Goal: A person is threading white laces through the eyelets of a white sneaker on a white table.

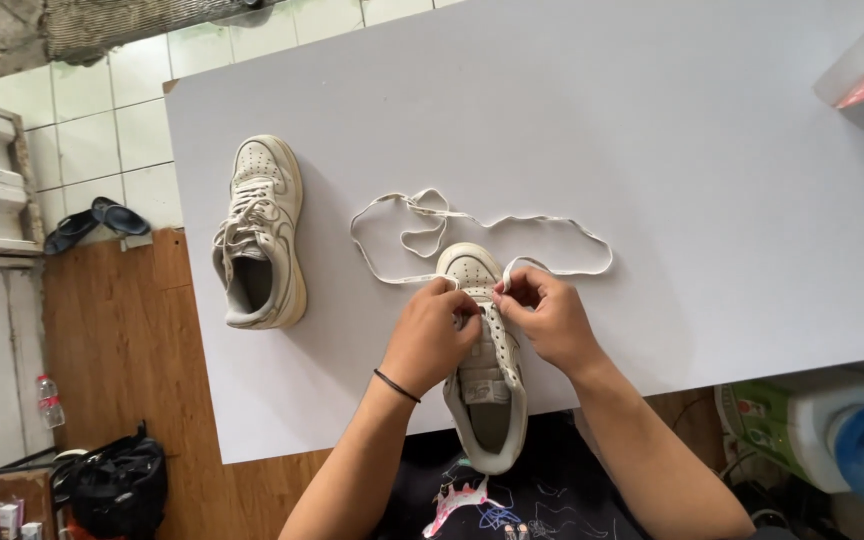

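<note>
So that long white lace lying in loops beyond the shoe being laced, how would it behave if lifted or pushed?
The lace looks floppy: it lies in loose, uneven loops on the white table, so it would probably sag and trail if lifted. It appears flat and thin, so likely very light. Pushed, it would probably bunch up rather than slide whole.

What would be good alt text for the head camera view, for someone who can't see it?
Seen from above, a left hand and right hand pinch a white lace at the front eyelets of a white sneaker on a white table. The lace loops loosely beyond the toe; a second, laced sneaker sits apart to the left.
</note>
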